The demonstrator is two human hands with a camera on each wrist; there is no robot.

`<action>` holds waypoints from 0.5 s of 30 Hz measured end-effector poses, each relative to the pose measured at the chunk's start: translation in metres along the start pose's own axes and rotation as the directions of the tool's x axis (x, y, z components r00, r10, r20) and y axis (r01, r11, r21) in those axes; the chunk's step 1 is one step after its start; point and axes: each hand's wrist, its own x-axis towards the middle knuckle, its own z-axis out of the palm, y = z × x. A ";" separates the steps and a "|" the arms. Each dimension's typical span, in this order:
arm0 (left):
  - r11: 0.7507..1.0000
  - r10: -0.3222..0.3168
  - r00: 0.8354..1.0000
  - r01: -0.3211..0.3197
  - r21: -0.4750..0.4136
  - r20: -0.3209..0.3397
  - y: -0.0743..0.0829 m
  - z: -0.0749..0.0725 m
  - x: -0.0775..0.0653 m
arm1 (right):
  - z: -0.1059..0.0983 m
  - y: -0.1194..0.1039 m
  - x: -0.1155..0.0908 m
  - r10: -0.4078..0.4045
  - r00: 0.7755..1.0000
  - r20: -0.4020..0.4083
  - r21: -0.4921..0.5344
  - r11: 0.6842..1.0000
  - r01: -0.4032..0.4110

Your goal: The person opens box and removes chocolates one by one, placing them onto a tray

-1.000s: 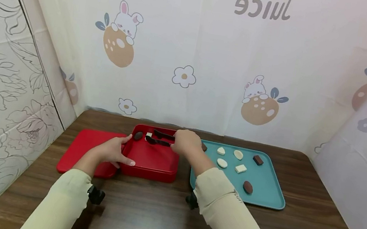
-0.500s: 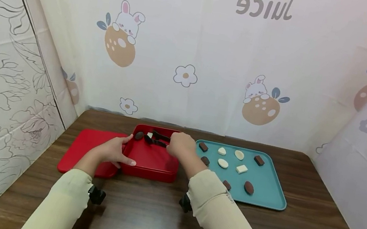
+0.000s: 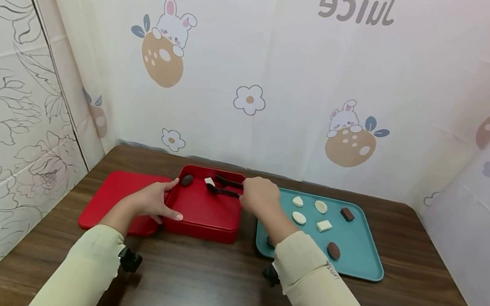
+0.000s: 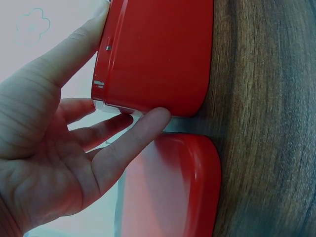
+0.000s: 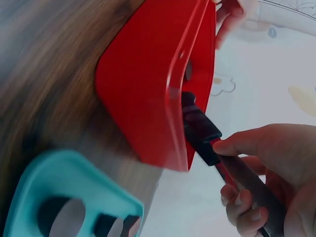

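Note:
My left hand [image 3: 153, 201] holds the left side of a red rectangular box [image 3: 206, 214], its thumb over the front rim and fingers along the side wall. My right hand [image 3: 262, 197] grips black tongs [image 5: 254, 185] by the handles, reaching over the right wall of the box. Inside, the two spread black tips stand either side of a small white chocolate piece [image 3: 210, 181] near the back wall; whether they squeeze it I cannot tell. A dark oval chocolate [image 3: 187, 180] lies in the back left corner of the box.
A red lid [image 3: 114, 199] lies flat at the box's left. On the right, a teal tray [image 3: 355, 259] carries several white and dark chocolates, such as a dark oval [image 3: 333, 250] and a white block [image 3: 324, 225]; my right forearm covers its left part. A printed curtain [image 3: 286, 74] hangs behind.
The tongs shift slightly left, then back right, and the white piece now sits farther right in the box and turned. My left hand stays on the box.

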 end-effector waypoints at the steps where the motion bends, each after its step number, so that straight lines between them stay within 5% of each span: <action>1: 1.000 0.001 1.000 -0.001 0.000 0.000 0.000 0.000 0.000 | 0.000 0.003 -0.001 -0.020 1.000 -0.019 -0.021 1.000 0.020; 6: 1.000 0.001 1.000 -0.001 0.001 0.002 -0.001 -0.001 0.001 | -0.001 0.016 -0.001 -0.091 0.995 -0.041 -0.080 0.993 0.087; 15: 1.000 0.009 1.000 -0.009 0.002 0.006 -0.001 0.000 0.002 | -0.005 0.040 0.016 -0.138 0.990 0.012 0.013 0.990 0.138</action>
